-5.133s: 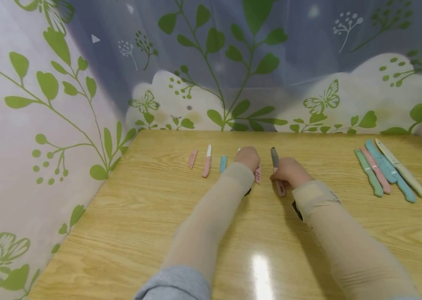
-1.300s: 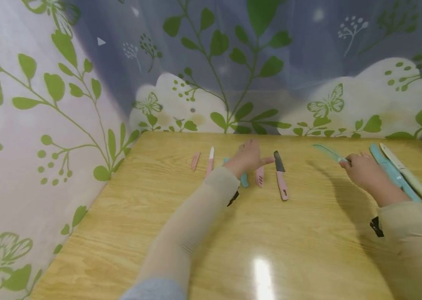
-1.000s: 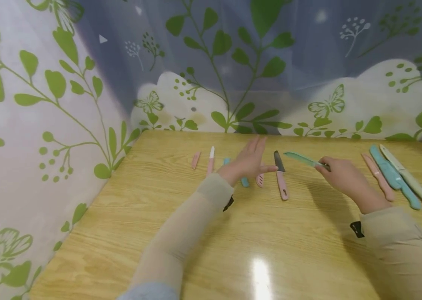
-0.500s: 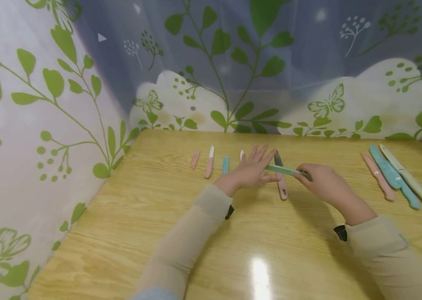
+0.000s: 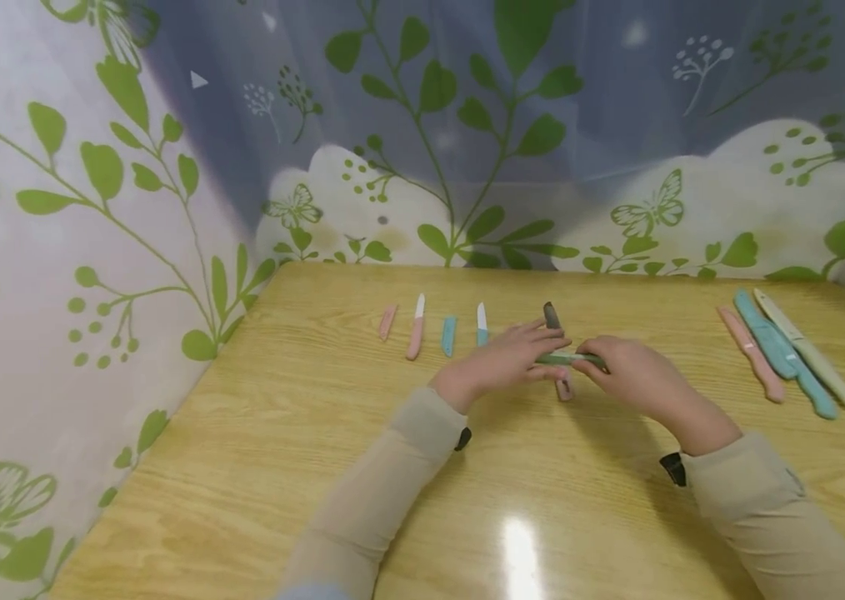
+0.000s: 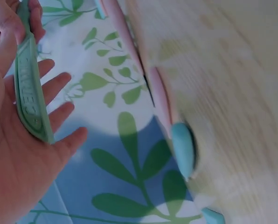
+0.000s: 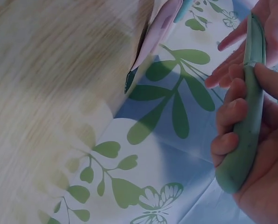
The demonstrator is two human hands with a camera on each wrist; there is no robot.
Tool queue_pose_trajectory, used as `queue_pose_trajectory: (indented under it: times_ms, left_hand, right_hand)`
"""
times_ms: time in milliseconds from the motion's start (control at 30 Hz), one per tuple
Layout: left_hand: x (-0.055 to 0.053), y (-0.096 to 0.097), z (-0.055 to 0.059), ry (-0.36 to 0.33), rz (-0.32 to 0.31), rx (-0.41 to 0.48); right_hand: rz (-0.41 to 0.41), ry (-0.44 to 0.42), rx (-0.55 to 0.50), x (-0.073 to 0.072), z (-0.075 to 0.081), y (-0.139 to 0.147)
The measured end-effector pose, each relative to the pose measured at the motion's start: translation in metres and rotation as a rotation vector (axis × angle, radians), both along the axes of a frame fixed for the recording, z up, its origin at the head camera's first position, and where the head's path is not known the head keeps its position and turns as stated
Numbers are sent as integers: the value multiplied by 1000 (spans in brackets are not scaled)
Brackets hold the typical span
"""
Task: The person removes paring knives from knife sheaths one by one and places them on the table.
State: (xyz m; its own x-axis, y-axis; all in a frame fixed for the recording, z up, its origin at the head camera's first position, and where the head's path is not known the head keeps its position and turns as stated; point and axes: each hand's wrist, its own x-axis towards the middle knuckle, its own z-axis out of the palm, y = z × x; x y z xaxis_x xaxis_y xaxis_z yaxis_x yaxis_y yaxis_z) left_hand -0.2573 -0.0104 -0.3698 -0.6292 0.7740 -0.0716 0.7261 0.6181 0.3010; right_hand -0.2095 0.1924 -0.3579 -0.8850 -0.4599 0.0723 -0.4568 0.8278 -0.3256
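Note:
In the head view a green sheathed knife (image 5: 567, 358) is held crosswise between my hands, over a pink-handled knife with a dark blade (image 5: 552, 317). My right hand (image 5: 636, 379) grips its handle, fingers curled round it in the right wrist view, where the green handle (image 7: 246, 135) shows whole. The green sheath (image 6: 31, 88), with raised lettering, lies along the palm of my left hand (image 6: 22, 163) in the left wrist view. That hand's fingers are straight and spread. From above, my left hand (image 5: 505, 360) partly covers the sheath end.
Left of the hands lie a small pink sheath (image 5: 388, 322), a pink-handled knife (image 5: 415, 333), a blue sheath (image 5: 449, 336) and a blue-handled knife (image 5: 482, 321). At the right lie pink (image 5: 752, 354), blue (image 5: 786, 354) and cream (image 5: 805, 346) knives. A patterned cloth (image 5: 407, 167) backs the wooden table (image 5: 580, 517).
My right hand let go of the dark-bladed knife, picked the green knife from the right-hand group and carried it left. My left hand opened and moved to meet its sheath.

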Motion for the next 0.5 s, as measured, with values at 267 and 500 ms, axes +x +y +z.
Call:
queue_pose_trajectory:
  times_ms: [267,500]
  left_hand:
    - [10,7,1,-7,12,40]
    - [9,8,1,-81,44,75]
  right_hand:
    - [24,74,12,7,1,-2]
    - [25,138,42,8,2,-1]
